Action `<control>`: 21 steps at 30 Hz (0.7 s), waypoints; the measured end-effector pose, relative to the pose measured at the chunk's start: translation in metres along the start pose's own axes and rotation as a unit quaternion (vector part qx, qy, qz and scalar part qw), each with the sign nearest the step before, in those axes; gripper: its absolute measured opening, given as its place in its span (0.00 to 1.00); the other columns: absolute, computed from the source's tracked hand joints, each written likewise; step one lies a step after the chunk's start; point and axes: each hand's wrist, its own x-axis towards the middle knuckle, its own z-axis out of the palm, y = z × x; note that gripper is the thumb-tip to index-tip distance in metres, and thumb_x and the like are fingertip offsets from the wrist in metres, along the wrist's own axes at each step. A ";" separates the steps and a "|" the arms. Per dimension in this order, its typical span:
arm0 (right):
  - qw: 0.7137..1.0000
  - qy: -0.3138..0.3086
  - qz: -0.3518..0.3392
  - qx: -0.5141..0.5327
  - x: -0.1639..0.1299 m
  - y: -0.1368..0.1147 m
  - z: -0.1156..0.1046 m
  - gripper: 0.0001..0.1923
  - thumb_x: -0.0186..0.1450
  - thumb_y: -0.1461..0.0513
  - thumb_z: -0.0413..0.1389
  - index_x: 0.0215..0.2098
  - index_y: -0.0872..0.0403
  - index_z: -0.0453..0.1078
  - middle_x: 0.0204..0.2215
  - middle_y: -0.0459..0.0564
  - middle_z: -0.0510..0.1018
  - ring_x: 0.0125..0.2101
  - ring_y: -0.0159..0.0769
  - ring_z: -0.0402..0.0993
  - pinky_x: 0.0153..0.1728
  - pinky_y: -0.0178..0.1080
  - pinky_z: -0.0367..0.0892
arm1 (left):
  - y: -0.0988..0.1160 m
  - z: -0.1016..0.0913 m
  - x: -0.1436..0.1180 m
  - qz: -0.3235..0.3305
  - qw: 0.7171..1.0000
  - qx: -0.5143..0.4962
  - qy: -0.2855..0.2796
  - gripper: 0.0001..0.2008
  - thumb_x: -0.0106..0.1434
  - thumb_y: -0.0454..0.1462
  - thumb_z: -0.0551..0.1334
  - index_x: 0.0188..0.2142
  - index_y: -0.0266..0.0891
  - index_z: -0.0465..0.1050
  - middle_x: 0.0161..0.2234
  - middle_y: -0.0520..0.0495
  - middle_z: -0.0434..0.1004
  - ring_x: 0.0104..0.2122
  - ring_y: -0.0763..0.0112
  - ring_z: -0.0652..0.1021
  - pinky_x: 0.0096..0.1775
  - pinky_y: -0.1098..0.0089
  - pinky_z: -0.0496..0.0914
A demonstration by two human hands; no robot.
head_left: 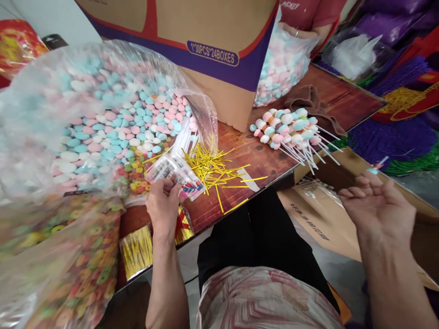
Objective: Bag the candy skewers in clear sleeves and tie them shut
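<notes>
My left hand (163,203) grips a stack of small clear printed wrappers (178,176) at the near edge of the wooden table (260,153). Loose gold twist ties (209,167) lie just right of the wrappers. A big clear bag of pink, blue and white candies (103,123) stands open behind my left hand. My right hand (377,205) hovers off the table to the right, palm up, fingers apart, holding nothing. A pile of finished candy skewers on white sticks (291,132) lies on the table's right part.
A large cardboard box (212,50) stands at the table's back. A bag of multicoloured candy rings (78,269) sits at the near left, with a pack of gold ties (137,251) beside it. Another person in red (312,13) sits behind a second candy bag (281,68). A brown cloth (308,103).
</notes>
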 end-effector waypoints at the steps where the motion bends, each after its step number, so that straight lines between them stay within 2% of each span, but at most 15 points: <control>1: 1.000 0.001 0.001 0.001 -0.004 0.002 0.009 0.07 0.56 0.56 0.62 0.27 0.51 0.78 0.21 0.49 0.68 0.17 0.27 0.54 0.23 0.44 0.47 | -0.001 0.000 0.001 -0.004 1.000 0.004 -0.004 0.05 0.56 0.38 0.66 0.30 0.39 0.74 0.25 0.52 0.73 0.25 0.70 0.72 0.33 0.68 0.65; 2: 1.000 0.009 -0.001 0.003 -0.013 0.006 0.022 0.07 0.55 0.57 0.63 0.27 0.52 0.78 0.21 0.48 0.67 0.17 0.27 0.54 0.23 0.44 0.47 | -0.001 0.000 0.000 -0.008 1.000 0.001 0.000 0.05 0.56 0.38 0.65 0.29 0.39 0.75 0.24 0.52 0.74 0.24 0.70 0.72 0.32 0.68 0.64; 4: 0.999 -0.031 -0.002 -0.008 -0.039 0.016 0.054 0.06 0.56 0.59 0.63 0.31 0.52 0.79 0.23 0.47 0.69 0.19 0.27 0.56 0.23 0.42 0.50 | 0.000 0.001 -0.002 -0.016 0.999 -0.030 0.017 0.06 0.57 0.40 0.65 0.28 0.38 0.76 0.23 0.51 0.75 0.24 0.70 0.72 0.31 0.68 0.64; 7: 0.990 -0.116 -0.035 -0.068 -0.081 0.031 0.099 0.06 0.60 0.59 0.62 0.35 0.51 0.79 0.24 0.45 0.71 0.22 0.28 0.59 0.24 0.38 0.53 | 0.007 0.003 -0.008 -0.013 0.991 -0.129 0.041 0.10 0.56 0.42 0.66 0.30 0.37 0.76 0.25 0.50 0.75 0.23 0.72 0.71 0.30 0.69 0.66; 9: 0.969 -0.193 -0.045 -0.150 -0.103 0.038 0.123 0.07 0.63 0.58 0.59 0.35 0.51 0.78 0.25 0.44 0.73 0.23 0.29 0.62 0.26 0.37 0.57 | 0.019 0.006 -0.016 0.004 0.981 -0.192 0.042 0.11 0.56 0.44 0.67 0.30 0.37 0.76 0.24 0.51 0.74 0.23 0.73 0.70 0.30 0.70 0.66; 11: 0.944 -0.269 -0.027 -0.190 -0.117 0.042 0.143 0.07 0.63 0.58 0.60 0.35 0.51 0.78 0.28 0.45 0.76 0.27 0.31 0.67 0.30 0.37 0.62 | 0.038 0.013 -0.026 0.019 0.971 -0.239 0.012 0.11 0.56 0.44 0.67 0.30 0.37 0.76 0.24 0.52 0.73 0.23 0.74 0.70 0.30 0.71 0.66; 14: 0.934 -0.321 0.016 -0.158 -0.123 0.046 0.168 0.08 0.59 0.57 0.63 0.34 0.52 0.76 0.29 0.46 0.77 0.29 0.33 0.69 0.32 0.37 0.66 | 0.071 0.025 -0.045 0.043 0.954 -0.291 -0.060 0.10 0.57 0.43 0.68 0.31 0.38 0.75 0.26 0.51 0.75 0.25 0.74 0.72 0.31 0.72 0.67; 15: 0.935 -0.327 0.028 -0.133 -0.122 0.047 0.174 0.08 0.59 0.56 0.62 0.32 0.53 0.76 0.29 0.46 0.77 0.30 0.34 0.70 0.34 0.37 0.67 | 0.081 0.030 -0.051 0.050 0.945 -0.314 -0.074 0.10 0.57 0.42 0.68 0.32 0.38 0.75 0.27 0.51 0.76 0.26 0.73 0.73 0.32 0.71 0.68; 17: 0.944 -0.312 0.038 -0.097 -0.117 0.049 0.181 0.09 0.59 0.55 0.62 0.30 0.53 0.75 0.29 0.47 0.77 0.31 0.34 0.71 0.36 0.37 0.68 | 0.096 0.037 -0.065 0.043 0.927 -0.367 -0.063 0.09 0.57 0.41 0.69 0.31 0.38 0.74 0.28 0.52 0.75 0.28 0.73 0.73 0.33 0.72 0.68; 19: 0.955 -0.283 0.036 -0.087 -0.110 0.050 0.181 0.10 0.59 0.55 0.62 0.27 0.54 0.74 0.27 0.46 0.77 0.30 0.33 0.70 0.35 0.37 0.68 | 0.104 0.043 -0.078 -0.003 0.905 -0.420 -0.071 0.11 0.57 0.42 0.69 0.28 0.38 0.72 0.25 0.54 0.71 0.26 0.76 0.70 0.31 0.75 0.67; 20: 0.958 -0.271 0.033 -0.091 -0.107 0.050 0.179 0.10 0.59 0.55 0.62 0.27 0.54 0.73 0.26 0.45 0.76 0.29 0.33 0.69 0.33 0.36 0.67 | 0.107 0.046 -0.083 -0.041 0.887 -0.448 -0.106 0.14 0.58 0.44 0.69 0.25 0.38 0.71 0.23 0.54 0.68 0.24 0.78 0.68 0.28 0.76 0.65; 21: 0.959 -0.264 0.031 -0.096 -0.105 0.049 0.177 0.11 0.58 0.55 0.62 0.26 0.54 0.72 0.25 0.45 0.75 0.27 0.32 0.68 0.31 0.35 0.67 | 0.108 0.047 -0.087 -0.089 0.855 -0.482 -0.169 0.16 0.58 0.45 0.68 0.24 0.37 0.71 0.22 0.54 0.66 0.22 0.79 0.65 0.25 0.77 0.63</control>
